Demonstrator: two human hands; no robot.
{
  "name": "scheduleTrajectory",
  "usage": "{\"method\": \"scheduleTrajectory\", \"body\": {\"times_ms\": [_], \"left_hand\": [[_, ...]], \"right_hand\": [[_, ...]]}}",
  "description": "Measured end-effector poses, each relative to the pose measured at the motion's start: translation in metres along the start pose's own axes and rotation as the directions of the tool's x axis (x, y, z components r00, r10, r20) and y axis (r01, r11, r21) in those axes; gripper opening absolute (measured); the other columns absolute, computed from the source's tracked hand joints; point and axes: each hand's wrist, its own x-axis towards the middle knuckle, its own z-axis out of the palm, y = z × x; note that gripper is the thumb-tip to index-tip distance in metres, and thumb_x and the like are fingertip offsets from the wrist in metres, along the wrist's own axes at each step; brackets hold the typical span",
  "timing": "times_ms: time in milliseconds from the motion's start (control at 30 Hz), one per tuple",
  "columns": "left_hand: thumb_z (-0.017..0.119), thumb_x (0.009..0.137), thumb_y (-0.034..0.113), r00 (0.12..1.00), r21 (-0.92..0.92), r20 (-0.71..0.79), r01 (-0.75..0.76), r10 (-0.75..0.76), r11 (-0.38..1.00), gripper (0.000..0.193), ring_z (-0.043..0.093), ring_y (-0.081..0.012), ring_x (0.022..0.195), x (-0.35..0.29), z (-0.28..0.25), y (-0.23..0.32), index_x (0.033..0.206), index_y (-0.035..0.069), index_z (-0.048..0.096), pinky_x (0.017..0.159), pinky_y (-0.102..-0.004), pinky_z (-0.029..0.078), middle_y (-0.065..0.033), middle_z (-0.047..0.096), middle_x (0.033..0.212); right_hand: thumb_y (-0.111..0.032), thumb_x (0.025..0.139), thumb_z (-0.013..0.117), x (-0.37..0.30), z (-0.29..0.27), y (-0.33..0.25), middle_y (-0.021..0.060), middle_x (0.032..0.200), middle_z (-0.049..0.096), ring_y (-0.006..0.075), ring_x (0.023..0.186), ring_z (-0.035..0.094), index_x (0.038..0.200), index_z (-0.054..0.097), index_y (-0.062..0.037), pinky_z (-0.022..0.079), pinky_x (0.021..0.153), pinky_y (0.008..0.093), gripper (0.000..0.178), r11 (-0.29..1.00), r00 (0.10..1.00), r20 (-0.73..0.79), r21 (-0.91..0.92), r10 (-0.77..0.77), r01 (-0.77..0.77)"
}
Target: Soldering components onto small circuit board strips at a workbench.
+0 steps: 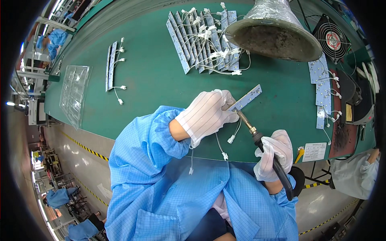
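Note:
Gloved in striped white, my left hand (209,114) is closed on a narrow LED circuit board (248,97), which it holds tilted above the green bench. White wires with small connectors (231,138) hang from the board toward the bench's near edge. My right hand (275,154), also gloved, grips the black handle of a soldering iron (257,138). The iron's metal tip reaches up to the board's lower edge, close to my left fingers; whether it touches a joint is too small to tell.
A stack of wired LED boards (201,44) lies at the back, beside a metal fume hood (277,36). More boards (321,90) lie at right near a soldering stand (354,96) and a fan (333,40). Further left are two boards (110,68) and a clear plastic tray (75,94).

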Motion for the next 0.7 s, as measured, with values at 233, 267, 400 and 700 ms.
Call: {"method": "scheduleTrajectory", "body": {"times_ms": [233,267,400,700], "left_hand": [[0.073,0.077,0.025,1.000,-0.017,0.022,0.019,-0.019,1.000,0.032,0.060,-0.0340,0.064,0.000,0.000,-0.003,0.092,-0.001,0.063,0.060,-0.0396,0.047,-0.0180,0.062,0.071],[0.073,0.076,0.025,0.999,-0.036,0.032,0.030,-0.029,0.999,0.033,0.060,-0.0341,0.065,0.000,-0.001,-0.003,0.093,-0.001,0.063,0.061,-0.0396,0.047,-0.0183,0.062,0.072],[0.074,0.076,0.026,0.991,-0.002,0.111,0.080,-0.079,0.997,0.035,0.060,-0.0341,0.067,0.002,-0.012,0.005,0.094,-0.001,0.062,0.061,-0.0398,0.047,-0.0185,0.061,0.074],[0.074,0.077,0.025,0.989,0.036,0.142,0.047,-0.052,0.998,0.035,0.058,-0.0337,0.068,0.002,-0.014,0.004,0.095,-0.002,0.062,0.062,-0.0390,0.046,-0.0174,0.060,0.075]], "right_hand": [[-0.004,0.069,0.059,0.000,0.002,0.002,0.0106,0.082,0.065,0.0227,0.058,0.053,0.092,0.053,-0.0056,0.044,0.058,0.0358,0.024,1.000,1.000,-0.009,0.013,0.010,-0.010],[-0.003,0.069,0.059,0.000,0.001,0.003,0.0107,0.082,0.065,0.0227,0.058,0.053,0.092,0.053,-0.0050,0.044,0.057,0.0356,0.023,1.000,1.000,-0.004,0.024,0.012,-0.012],[-0.002,0.070,0.057,-0.002,-0.005,0.006,0.0105,0.080,0.065,0.0221,0.058,0.053,0.091,0.055,-0.0032,0.044,0.055,0.0349,0.021,0.995,0.995,-0.064,-0.072,-0.072,0.068],[-0.003,0.068,0.058,-0.003,-0.003,0.004,0.0125,0.078,0.064,0.0237,0.058,0.052,0.087,0.055,-0.0033,0.044,0.055,0.0350,0.019,1.000,0.998,-0.066,0.017,0.009,-0.008]]}}
